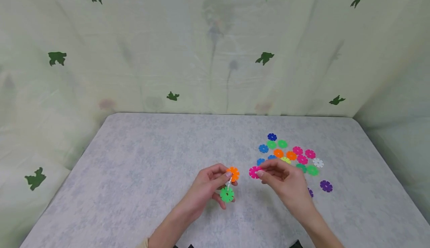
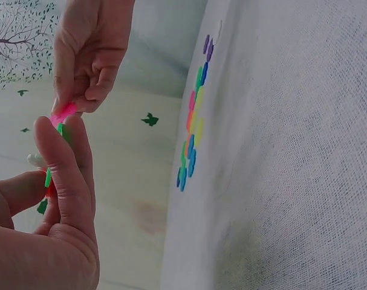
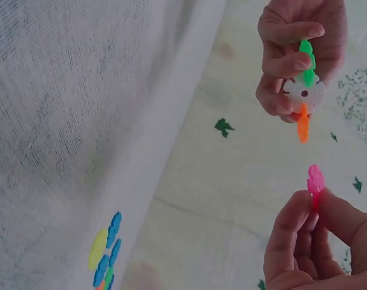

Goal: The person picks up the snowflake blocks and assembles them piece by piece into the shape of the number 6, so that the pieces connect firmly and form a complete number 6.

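Observation:
My left hand (image 1: 207, 185) pinches a small chain of notched snowflake discs between thumb and fingers. In it an orange disc (image 1: 234, 174) and a green disc (image 1: 227, 194) join onto a white disc (image 3: 304, 95), which appears nearly edge-on in the head view. To the right, my right hand (image 1: 287, 179) holds a single pink disc (image 1: 254, 172) by its edge between thumb and fingertips. A small gap separates the pink disc from the orange one in the right wrist view. Both hands are raised over the near middle of the table.
Several loose snowflake discs lie flat at the right of the table (image 1: 134, 158): blue, green, orange, pink, yellow and white. A purple disc (image 1: 326, 186) lies nearer; another is partly hidden by my right hand. A pale curtain (image 1: 151, 54) with leaf prints hangs behind the table.

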`<state>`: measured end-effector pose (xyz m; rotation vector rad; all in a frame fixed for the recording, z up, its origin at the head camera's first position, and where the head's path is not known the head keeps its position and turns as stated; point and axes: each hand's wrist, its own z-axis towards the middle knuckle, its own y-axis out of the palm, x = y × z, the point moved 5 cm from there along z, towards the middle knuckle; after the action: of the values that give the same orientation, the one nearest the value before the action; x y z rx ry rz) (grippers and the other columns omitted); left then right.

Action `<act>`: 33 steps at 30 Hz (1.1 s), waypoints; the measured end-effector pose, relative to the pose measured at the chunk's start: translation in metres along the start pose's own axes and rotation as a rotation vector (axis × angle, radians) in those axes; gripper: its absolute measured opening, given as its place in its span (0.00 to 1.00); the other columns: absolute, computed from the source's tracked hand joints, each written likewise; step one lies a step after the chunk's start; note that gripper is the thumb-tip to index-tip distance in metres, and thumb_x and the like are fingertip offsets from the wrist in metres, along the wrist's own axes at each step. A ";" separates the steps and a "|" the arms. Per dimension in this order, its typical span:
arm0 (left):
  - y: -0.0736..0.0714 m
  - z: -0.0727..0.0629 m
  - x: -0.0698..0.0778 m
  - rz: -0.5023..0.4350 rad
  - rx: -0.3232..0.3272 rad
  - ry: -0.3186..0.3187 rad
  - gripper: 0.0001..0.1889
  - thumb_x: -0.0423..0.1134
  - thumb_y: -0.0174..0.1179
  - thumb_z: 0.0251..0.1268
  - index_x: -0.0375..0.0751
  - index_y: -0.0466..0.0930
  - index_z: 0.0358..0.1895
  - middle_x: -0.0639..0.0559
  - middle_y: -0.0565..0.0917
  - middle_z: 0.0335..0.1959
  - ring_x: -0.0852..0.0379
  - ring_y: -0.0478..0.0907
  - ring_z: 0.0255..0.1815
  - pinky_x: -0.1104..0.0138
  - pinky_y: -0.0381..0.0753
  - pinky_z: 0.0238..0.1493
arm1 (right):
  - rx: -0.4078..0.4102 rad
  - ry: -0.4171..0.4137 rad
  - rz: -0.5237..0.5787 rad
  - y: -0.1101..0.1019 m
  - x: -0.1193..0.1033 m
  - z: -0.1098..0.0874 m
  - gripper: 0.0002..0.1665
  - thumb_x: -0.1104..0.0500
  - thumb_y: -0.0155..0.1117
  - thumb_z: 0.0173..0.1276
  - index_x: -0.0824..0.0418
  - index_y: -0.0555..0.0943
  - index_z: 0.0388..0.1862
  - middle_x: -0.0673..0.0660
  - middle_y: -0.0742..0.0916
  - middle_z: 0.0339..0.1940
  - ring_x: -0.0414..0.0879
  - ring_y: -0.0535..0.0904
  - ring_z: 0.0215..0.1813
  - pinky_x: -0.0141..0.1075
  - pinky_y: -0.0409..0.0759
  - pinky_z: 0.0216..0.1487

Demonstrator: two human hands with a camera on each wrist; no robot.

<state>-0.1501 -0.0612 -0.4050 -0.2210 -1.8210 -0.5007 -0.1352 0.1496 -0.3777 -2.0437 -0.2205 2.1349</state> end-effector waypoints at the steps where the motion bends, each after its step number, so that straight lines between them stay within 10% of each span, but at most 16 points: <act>1: 0.000 0.000 0.000 -0.002 -0.002 -0.002 0.16 0.44 0.62 0.69 0.32 0.77 0.46 0.37 0.83 0.39 0.42 0.85 0.27 0.65 0.81 0.20 | -0.001 -0.002 0.006 0.002 0.001 0.000 0.12 0.58 0.73 0.62 0.59 0.83 0.43 0.56 0.86 0.36 0.57 0.84 0.37 0.43 0.85 0.41; 33: 0.004 -0.001 -0.006 -0.067 -0.106 -0.063 0.09 0.38 0.60 0.69 0.33 0.76 0.37 0.43 0.86 0.31 0.60 0.73 0.12 0.71 0.69 0.10 | -0.099 -0.020 0.075 0.029 0.009 -0.005 0.08 0.64 0.70 0.63 0.56 0.84 0.40 0.55 0.86 0.38 0.50 0.84 0.43 0.38 0.83 0.47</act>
<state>-0.1455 -0.0572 -0.4096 -0.2508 -1.8700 -0.6444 -0.1314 0.1230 -0.3935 -2.1174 -0.2614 2.2313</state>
